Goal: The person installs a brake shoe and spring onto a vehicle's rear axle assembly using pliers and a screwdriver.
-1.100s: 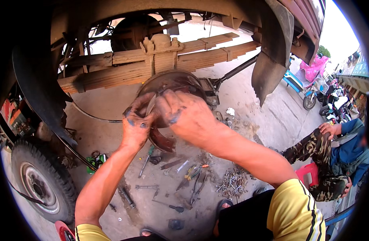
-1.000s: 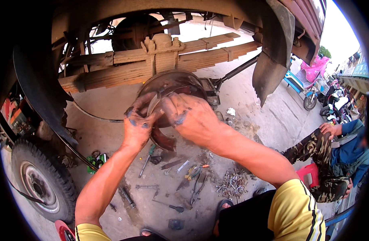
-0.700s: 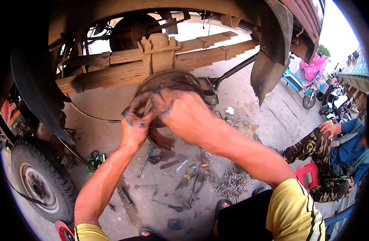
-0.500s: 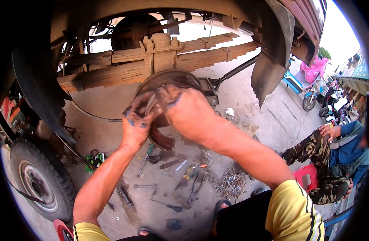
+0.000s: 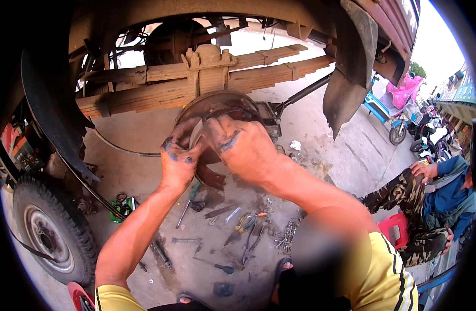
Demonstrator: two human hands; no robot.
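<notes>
My left hand [image 5: 178, 159] is closed on a thin, curved metal piece [image 5: 197, 133] in front of a round, rusty brake assembly [image 5: 222, 99]. My right hand [image 5: 243, 150] has curled fingers pressed on that same piece, just right of the left thumb, and both hands hide much of the assembly's middle. Below them a curved, rusty brake shoe [image 5: 212, 180] shows. Behind sit rusty leaf springs [image 5: 264, 75] under the vehicle's body.
Tools [image 5: 248, 238] and a bolt pile [image 5: 283, 241], partly blurred out, lie on the concrete. A tyre [image 5: 51, 233] stands left, dark mudguards [image 5: 347, 93] hang either side. A seated person [image 5: 437, 197] with a red stool [image 5: 396, 228] is right; parked motorbikes [image 5: 430, 137] stand beyond.
My right hand's fingers have shifted slightly on the held piece; both hands stay in place at the assembly. A blurred patch now covers part of the lower right of the view.
</notes>
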